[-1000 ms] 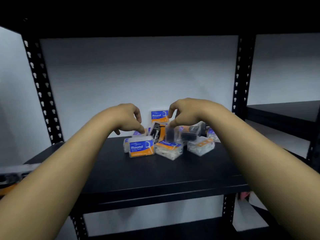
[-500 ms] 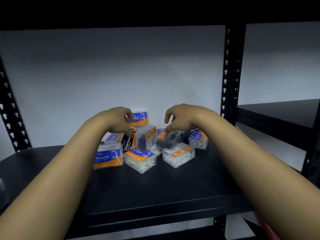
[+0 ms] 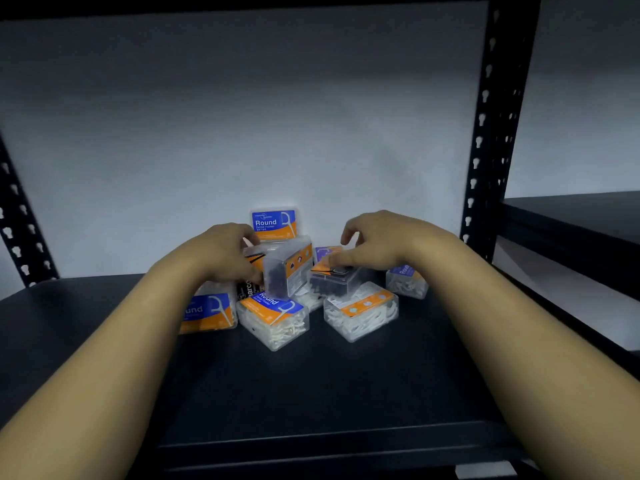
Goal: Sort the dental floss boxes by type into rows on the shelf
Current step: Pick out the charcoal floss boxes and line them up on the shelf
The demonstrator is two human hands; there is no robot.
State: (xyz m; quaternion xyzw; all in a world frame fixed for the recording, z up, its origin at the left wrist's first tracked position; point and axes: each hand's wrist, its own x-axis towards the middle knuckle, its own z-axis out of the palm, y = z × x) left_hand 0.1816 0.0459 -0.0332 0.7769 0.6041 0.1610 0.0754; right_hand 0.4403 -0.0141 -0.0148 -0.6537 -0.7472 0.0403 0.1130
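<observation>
Both my forearms reach forward over a dark shelf [image 3: 311,393] toward a small heap of clear floss boxes. Compared with half a second ago, the heap sits nearer the middle of my view and the upright dark box has moved a little right in my grip, closer to my right hand.

Nearest me lie two clear boxes of white picks: one with a blue and orange "Round" label [image 3: 273,318], tilted on a corner, and one to its right with an orange strip [image 3: 360,311], lying flat. They are near each other but apart. At the left, half behind my arm, stands another Round box [image 3: 207,311].

Just behind these, my left hand [image 3: 221,254] holds a tall box of dark picks [image 3: 285,268], fingers curled round its left side; it stands upright, slightly tilted. My right hand [image 3: 377,242] pinches a flat box of dark picks [image 3: 330,280] by its top, index finger raised. The two dark boxes are just beside each other.

Under my left hand shows a black label [image 3: 246,289] reading part of "Charcoal". To the far right sits a small box of white picks [image 3: 407,282]. At the back, one Round box [image 3: 273,223] stands upright against the pale wall [image 3: 242,116]. A black perforated post [image 3: 491,133] rises at the right.
</observation>
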